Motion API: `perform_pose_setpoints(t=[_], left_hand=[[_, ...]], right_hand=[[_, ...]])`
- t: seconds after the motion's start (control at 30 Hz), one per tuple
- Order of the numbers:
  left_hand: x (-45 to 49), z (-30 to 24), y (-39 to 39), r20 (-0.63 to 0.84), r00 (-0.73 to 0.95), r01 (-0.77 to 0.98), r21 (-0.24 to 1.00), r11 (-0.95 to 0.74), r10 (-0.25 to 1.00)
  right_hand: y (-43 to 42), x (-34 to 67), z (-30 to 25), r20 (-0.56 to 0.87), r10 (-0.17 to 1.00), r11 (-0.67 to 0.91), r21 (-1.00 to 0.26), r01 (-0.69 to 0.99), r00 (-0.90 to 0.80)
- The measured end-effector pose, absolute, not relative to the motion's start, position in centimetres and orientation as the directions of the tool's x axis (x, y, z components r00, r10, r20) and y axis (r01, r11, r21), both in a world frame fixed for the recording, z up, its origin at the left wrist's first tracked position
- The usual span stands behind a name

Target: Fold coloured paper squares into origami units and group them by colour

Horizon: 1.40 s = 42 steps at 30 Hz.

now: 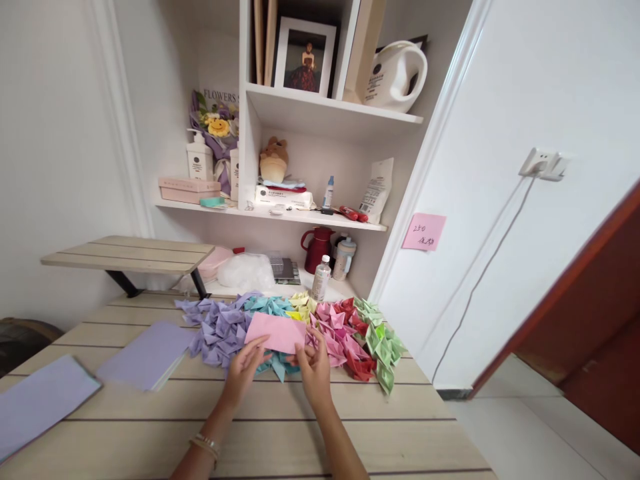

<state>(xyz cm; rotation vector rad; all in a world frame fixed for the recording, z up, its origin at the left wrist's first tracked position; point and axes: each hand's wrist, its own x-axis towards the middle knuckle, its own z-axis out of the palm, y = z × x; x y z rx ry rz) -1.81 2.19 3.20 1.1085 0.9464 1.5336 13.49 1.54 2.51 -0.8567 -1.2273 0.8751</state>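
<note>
A pink sheet of paper (277,332), which looks folded to a rectangle, is held up over the table between both hands. My left hand (245,365) pinches its lower left corner, thumb in front. At the lower right edge my right hand (313,367) grips it with thumb and fingers. Behind the paper lie heaps of folded paper pieces: purple ones (223,330) on the left, blue ones (270,305) in the middle, pink ones (336,327) and red ones (361,367) to the right, green ones (385,350) farthest right.
Purple paper stacks (145,353) lie on the left of the slatted table (280,433). A small raised shelf (130,253) stands at the back left. Behind the heaps are a clear bottle (321,279), a red jug (317,250) and a white shelf unit (320,110).
</note>
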Motion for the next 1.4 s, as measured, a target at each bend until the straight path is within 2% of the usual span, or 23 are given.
perform_pose_setpoints(t=[0.07,0.17,0.23,0.33,0.53,0.7,0.8,0.97,1.07,1.17,1.23,1.4], left_hand=[[-1.8,3.2,2.2,0.176,-0.067,-0.269,0.945,-0.188,0.982],[-2.1,3.2,2.3,0.146,-0.074,-0.266,0.951,-0.161,0.986],[-2.4,3.3,2.3,0.143,-0.095,-0.247,0.955,-0.163,0.985],[-2.8,3.4,2.2,0.183,-0.087,-0.171,0.966,-0.196,0.979],[-2.4,2.7,2.0,0.221,0.042,-0.067,0.974,-0.218,0.974],[-1.8,2.5,2.2,0.225,0.018,-0.249,0.945,-0.214,0.974],[-1.7,2.5,2.5,0.17,0.01,-0.335,0.929,-0.157,0.985],[-1.8,1.9,2.7,0.038,0.133,-0.279,0.96,0.0,0.99],[-1.7,1.8,2.6,0.026,0.204,-0.285,0.958,0.034,0.979],[-1.6,2.0,2.4,0.058,0.189,-0.318,0.948,0.005,0.98],[-1.7,2.1,2.4,0.104,0.181,-0.319,0.947,-0.041,0.978],[-2.2,1.4,2.9,0.257,0.095,-0.181,0.954,-0.238,0.962]], right_hand=[[1.2,13.8,2.9,0.472,0.882,0.471,-0.881,0.04,0.01],[0.7,14.7,3.8,0.542,0.819,0.573,-0.773,0.271,-0.186],[0.7,15.2,4.2,0.559,0.79,0.613,-0.723,0.317,-0.252],[0.9,15.4,4.2,0.549,0.812,0.583,-0.774,0.247,-0.197],[2.2,14.9,2.7,0.434,0.9,0.435,-0.899,0.044,-0.036],[2.8,14.8,1.9,0.299,0.954,0.295,-0.931,-0.214,0.011],[2.8,14.8,1.9,0.304,0.953,0.298,-0.936,-0.186,-0.003],[2.7,14.6,1.8,0.317,0.948,0.311,-0.939,-0.15,-0.023],[2.8,14.6,1.8,0.387,0.921,0.382,-0.919,-0.094,-0.037],[2.7,15.0,2.0,0.453,0.891,0.452,-0.889,0.066,-0.004],[2.6,15.4,2.3,0.443,0.896,0.444,-0.887,0.122,-0.042],[2.0,16.1,2.9,0.348,0.913,0.361,-0.932,0.022,-0.211]])
